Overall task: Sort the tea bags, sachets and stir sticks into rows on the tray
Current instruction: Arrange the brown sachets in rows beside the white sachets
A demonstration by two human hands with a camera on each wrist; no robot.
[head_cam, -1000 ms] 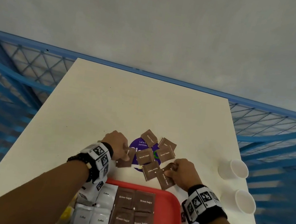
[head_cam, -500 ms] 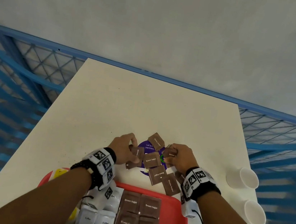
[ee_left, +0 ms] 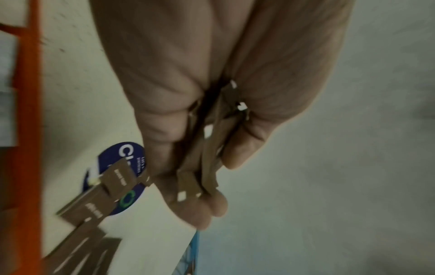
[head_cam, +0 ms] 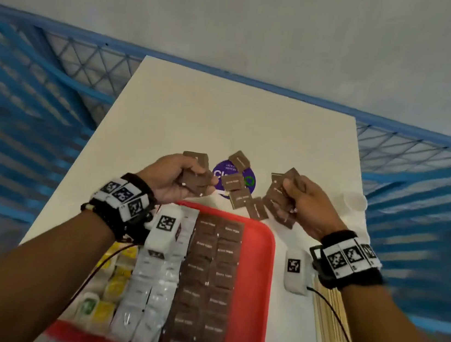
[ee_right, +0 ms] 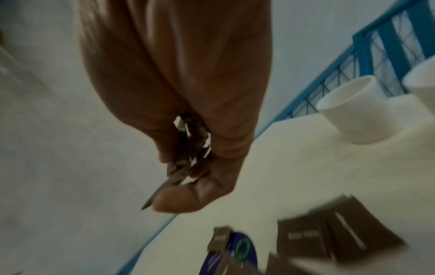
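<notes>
My left hand [head_cam: 180, 182] is raised above the table and grips a small stack of brown sugar sachets [head_cam: 196, 177], seen edge-on between thumb and fingers as sachets [ee_left: 204, 160]. My right hand [head_cam: 298, 200] pinches another bunch of brown sugar sachets [head_cam: 280, 195], shown as sachets [ee_right: 186, 160]. More brown sachets [head_cam: 239, 197] lie loose on the table around a purple round sticker [head_cam: 219, 173]. The red tray [head_cam: 262, 276] near me holds rows of brown sugar sachets [head_cam: 210, 278], white coffee sachets [head_cam: 151, 290] and yellow tea bags [head_cam: 114, 285].
Wooden stir sticks [head_cam: 328, 319] lie on the white table [head_cam: 227, 108] right of the tray. Two white paper cups [ee_right: 353, 109] stand at the table's right edge. Blue metal railing [head_cam: 26, 104] surrounds the table on both sides.
Both hands have lifted off the table, each with brown sugar sachets gathered from the loose pile, and have moved apart. The view has tilted down toward the tray.
</notes>
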